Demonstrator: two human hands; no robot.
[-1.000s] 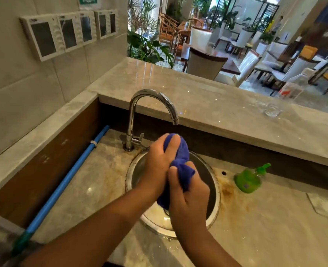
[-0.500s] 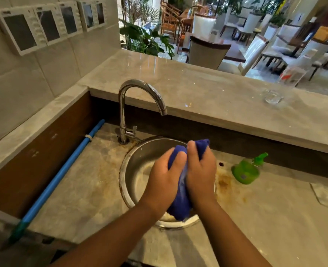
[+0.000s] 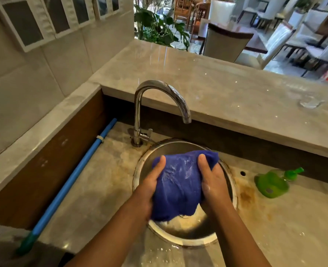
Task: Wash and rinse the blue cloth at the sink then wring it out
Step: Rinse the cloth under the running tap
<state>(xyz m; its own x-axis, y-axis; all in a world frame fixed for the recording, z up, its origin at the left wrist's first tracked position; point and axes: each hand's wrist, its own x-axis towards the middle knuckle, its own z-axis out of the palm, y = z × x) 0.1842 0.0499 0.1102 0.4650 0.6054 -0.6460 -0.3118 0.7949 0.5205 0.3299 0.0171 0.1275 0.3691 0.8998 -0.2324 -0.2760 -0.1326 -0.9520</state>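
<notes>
The wet blue cloth (image 3: 178, 182) is spread between both hands over the round steel sink (image 3: 180, 236). My left hand (image 3: 149, 185) grips its left side with the thumb on top. On the other side my right hand (image 3: 211, 182) grips the cloth, thumb pressed into the upper corner. The cloth's lower edge hangs into the basin. The chrome tap (image 3: 159, 105) stands behind the sink, its spout above the basin's far rim, and no water stream shows.
A green soap bottle (image 3: 272, 182) lies on the stained counter right of the sink. A blue pipe (image 3: 70, 182) runs along the left wall. A raised marble ledge (image 3: 236, 97) carries a glass (image 3: 310, 102) at far right. Chairs and plants stand beyond.
The hands have moved apart and the bunched cloth has opened out wide between them. The view has dropped closer to the sink.
</notes>
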